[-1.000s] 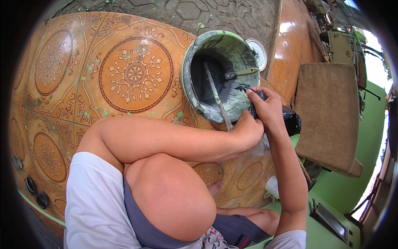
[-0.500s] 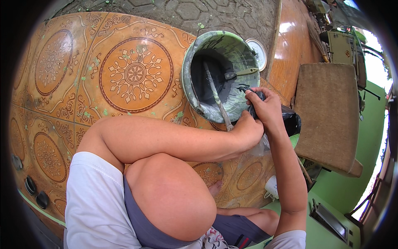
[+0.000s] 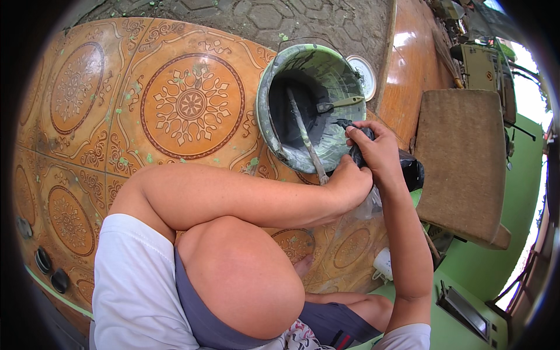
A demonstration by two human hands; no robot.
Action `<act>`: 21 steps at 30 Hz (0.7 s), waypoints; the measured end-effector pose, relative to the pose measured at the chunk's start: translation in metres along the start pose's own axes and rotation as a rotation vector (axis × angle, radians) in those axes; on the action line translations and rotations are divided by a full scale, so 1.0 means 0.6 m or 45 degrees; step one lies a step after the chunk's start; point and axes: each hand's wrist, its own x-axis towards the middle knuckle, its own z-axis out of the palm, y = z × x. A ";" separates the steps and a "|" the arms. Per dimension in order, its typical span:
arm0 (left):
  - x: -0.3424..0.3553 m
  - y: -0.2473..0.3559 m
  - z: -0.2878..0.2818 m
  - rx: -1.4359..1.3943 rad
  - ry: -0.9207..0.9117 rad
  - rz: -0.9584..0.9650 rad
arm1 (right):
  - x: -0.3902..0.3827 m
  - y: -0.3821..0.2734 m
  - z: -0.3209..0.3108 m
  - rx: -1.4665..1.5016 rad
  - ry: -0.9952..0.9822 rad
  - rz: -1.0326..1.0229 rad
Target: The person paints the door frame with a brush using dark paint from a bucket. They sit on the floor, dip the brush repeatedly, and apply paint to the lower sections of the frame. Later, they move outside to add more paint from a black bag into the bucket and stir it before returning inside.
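Both my hands work on a black plastic bag [image 3: 357,154] beside the right rim of a green bucket [image 3: 266,125]. My left hand [image 3: 349,182] is closed round its lower part, fingers mostly hidden. Just above, my right hand [image 3: 376,149] pinches the bag's upper end, and a dark, wet-looking tip pokes out over the bucket's opening. Dark grey liquid [image 3: 283,122] lies in the bucket, whose inner wall is streaked with it. A smeared stick [image 3: 305,137] leans from the liquid over the near rim. A paintbrush [image 3: 340,104] with a light green handle rests against the inner wall.
Right of my hands is a black shiny plastic thing [image 3: 413,172], partly hidden. A white round lid [image 3: 361,77] lies behind the bucket. A brown cushioned seat [image 3: 461,163] stands at the right, a white mug [image 3: 382,263] below it. Patterned orange tiles [image 3: 192,105] spread left; black sandals [image 3: 51,271] lie lower left.
Almost nothing differs. Both hands keep their hold on the black plastic bag, with only a tiny shift of the fingers.
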 end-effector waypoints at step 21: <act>-0.013 0.015 -0.006 -0.191 -0.002 0.079 | 0.001 -0.007 -0.018 0.290 -0.112 0.115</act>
